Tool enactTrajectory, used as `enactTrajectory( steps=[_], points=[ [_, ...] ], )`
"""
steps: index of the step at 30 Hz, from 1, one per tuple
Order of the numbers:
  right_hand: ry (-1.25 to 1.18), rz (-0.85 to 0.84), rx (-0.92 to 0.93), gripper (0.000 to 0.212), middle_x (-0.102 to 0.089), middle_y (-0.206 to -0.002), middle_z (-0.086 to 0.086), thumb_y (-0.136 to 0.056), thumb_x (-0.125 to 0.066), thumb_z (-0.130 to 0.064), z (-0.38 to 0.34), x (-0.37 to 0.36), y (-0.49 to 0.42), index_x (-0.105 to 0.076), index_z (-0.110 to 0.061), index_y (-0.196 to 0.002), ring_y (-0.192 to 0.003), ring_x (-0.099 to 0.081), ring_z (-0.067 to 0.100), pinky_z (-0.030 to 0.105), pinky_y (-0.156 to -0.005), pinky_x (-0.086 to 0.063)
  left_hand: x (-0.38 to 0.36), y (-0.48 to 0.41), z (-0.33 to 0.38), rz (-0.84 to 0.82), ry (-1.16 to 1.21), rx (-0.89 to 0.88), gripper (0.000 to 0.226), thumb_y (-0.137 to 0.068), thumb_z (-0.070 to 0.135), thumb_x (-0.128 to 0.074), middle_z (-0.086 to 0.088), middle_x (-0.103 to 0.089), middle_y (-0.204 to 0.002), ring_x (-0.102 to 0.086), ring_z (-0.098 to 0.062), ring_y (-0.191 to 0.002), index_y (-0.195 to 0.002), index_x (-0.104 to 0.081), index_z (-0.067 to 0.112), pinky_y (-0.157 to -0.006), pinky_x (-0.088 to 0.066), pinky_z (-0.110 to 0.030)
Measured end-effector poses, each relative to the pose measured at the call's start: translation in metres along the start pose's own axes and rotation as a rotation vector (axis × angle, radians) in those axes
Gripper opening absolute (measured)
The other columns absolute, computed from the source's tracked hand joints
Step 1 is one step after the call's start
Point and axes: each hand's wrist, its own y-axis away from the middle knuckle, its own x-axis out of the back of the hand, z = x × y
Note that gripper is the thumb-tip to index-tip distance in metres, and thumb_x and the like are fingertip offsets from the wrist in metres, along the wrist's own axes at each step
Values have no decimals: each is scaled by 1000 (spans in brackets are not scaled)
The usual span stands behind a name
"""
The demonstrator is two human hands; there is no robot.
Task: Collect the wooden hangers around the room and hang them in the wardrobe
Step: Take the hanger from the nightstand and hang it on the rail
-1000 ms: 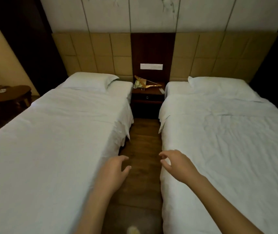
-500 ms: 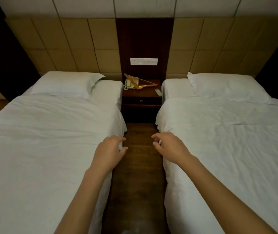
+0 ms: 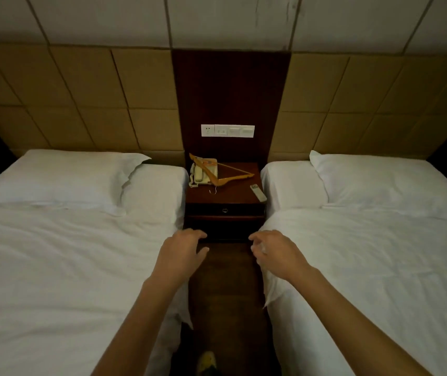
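Two white-sheeted beds, the left bed [image 3: 54, 253] and the right bed [image 3: 379, 267], flank a narrow strip of dark wooden floor [image 3: 227, 294]. At its far end stands a dark nightstand [image 3: 233, 196] with its drawer [image 3: 225, 210] closed, the contents hidden. The left hand [image 3: 181, 253] and right hand [image 3: 276, 253] reach out low over the aisle, apart, empty, fingers loosely curled. On the nightstand top a cream telephone [image 3: 203, 172] sits at the left. The wooden hanger [image 3: 237, 178] leans across it, well beyond both hands. A remote control [image 3: 258, 193] lies by the right edge.
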Motion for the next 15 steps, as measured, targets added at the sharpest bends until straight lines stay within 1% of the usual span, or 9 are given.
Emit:
enactTrajectory(
  steps=[3, 6, 8, 10, 13, 15],
  points=[
    [-19, -9, -18, 35, -65, -118, 0, -94, -50, -30, 7, 11, -73, -57, -22, -128, -103, -59, 17, 30, -86, -50, 3, -83, -8, -40, 9, -39, 38, -92, 33, -57, -1, -63, -125, -57, -18, -113, -129, -58, 21, -95, -47, -31],
    [-21, -4, -26, 34, -66, -116, -2, -93, -52, -30, 19, 18, -138, -58, -23, -126, -101, -59, 15, 29, -82, -50, 2, -151, -14, -81, 25, -69, 38, -92, 32, -58, -1, -64, -124, -58, -18, -110, -128, -58, 20, -94, -49, -31],
    [-1, -21, -11, 33, -67, -114, -3, -93, -52, -31, 30, 19, -186, -58, -23, -125, -100, -59, 15, 33, -82, -51, -4, -197, -22, -98, 11, -78, 38, -92, 31, -59, -1, -64, -123, -58, -18, -111, -128, -58, 20, -94, -49, -31],
    [15, -56, 18, 33, -66, -114, -3, -93, -51, -31, 41, 16, -233, -57, -23, -125, -103, -57, 16, 36, -85, -51, -11, -238, -31, -100, 14, -67, 37, -92, 31, -59, -1, -63, -123, -57, -18, -112, -127, -59, 20, -96, -47, -31],
    [12, -93, 69, 37, -67, -114, -2, -93, -52, -31, 58, 8, -311, -53, -23, -129, -102, -58, 16, 37, -86, -51, -27, -302, -46, -92, 14, -15, 36, -92, 30, -57, 0, -62, -123, -56, -17, -113, -126, -59, 20, -96, -46, -31],
    [13, -135, 109, 41, -65, -118, -1, -93, -51, -31, 71, 0, -367, -49, -23, -133, -111, -55, 18, 37, -91, -50, -42, -346, -55, -95, 34, 49, 35, -92, 29, -57, 0, -61, -125, -54, -18, -114, -126, -59, 21, -96, -45, -32]
  ],
)
